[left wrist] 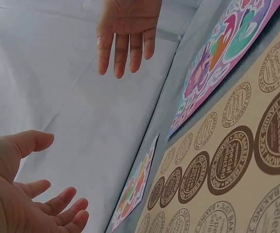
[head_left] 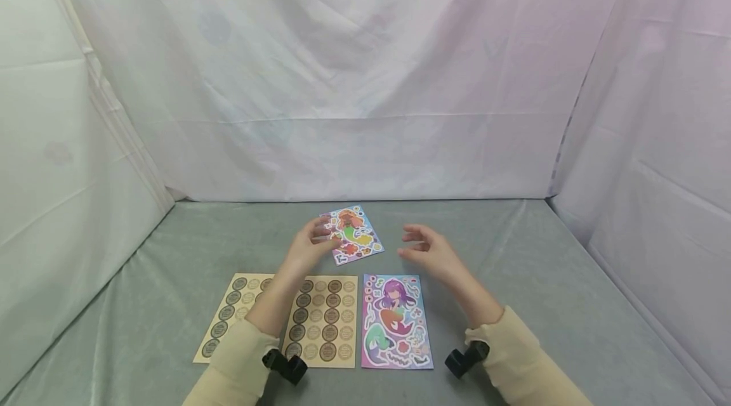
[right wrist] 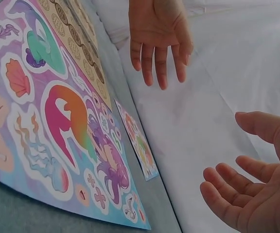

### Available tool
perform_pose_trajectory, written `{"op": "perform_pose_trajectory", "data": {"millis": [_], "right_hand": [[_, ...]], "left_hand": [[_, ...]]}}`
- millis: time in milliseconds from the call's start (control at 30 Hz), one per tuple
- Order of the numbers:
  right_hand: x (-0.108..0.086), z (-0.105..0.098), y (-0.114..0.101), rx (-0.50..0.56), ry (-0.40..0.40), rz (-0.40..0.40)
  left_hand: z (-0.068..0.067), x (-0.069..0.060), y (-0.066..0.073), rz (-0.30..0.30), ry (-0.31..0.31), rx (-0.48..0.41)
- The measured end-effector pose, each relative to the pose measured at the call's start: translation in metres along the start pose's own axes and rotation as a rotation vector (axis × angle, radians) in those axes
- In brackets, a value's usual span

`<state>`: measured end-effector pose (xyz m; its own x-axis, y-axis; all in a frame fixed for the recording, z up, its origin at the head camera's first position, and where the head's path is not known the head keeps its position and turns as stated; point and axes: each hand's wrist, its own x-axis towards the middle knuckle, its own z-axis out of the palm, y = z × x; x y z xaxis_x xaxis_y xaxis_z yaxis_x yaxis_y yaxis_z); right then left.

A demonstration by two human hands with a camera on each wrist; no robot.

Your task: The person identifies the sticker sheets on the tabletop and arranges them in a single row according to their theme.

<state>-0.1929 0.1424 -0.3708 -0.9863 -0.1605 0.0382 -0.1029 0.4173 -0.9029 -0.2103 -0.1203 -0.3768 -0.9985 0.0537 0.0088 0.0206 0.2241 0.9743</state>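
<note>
Over the left edge of a small mermaid sticker sheet (head_left: 361,242), which lies tilted at the back of the table, hovers my left hand (head_left: 304,252). Its fingers are apart and loosely bent, and the left wrist view shows nothing between them. My right hand (head_left: 432,255) hangs in the air to the right of that sheet, fingers relaxed, palm facing the other hand. Nearer to me lies a larger mermaid sticker sheet (head_left: 398,323) in pink and blue. Beside it is a tan sheet of round brown labels (left wrist: 213,138). The left forearm covers part of the tan labels.
A second tan label sheet (head_left: 221,330) lies at the left, slanted in the head view and partly behind the left sleeve. The grey cloth table (head_left: 571,304) is enclosed by white curtains (head_left: 365,76) at the back and both sides.
</note>
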Motion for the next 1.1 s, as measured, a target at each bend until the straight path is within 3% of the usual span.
{"op": "perform_pose_trajectory", "data": {"millis": [733, 1100], "right_hand": [[0.031, 0.025, 0.000, 0.003, 0.065, 0.024], [0.043, 0.034, 0.002, -0.022, 0.081, 0.080]], "left_hand": [[-0.001, 0.021, -0.009, -0.107, 0.097, -0.011], [0.003, 0.029, -0.015, -0.121, 0.130, -0.012]]}}
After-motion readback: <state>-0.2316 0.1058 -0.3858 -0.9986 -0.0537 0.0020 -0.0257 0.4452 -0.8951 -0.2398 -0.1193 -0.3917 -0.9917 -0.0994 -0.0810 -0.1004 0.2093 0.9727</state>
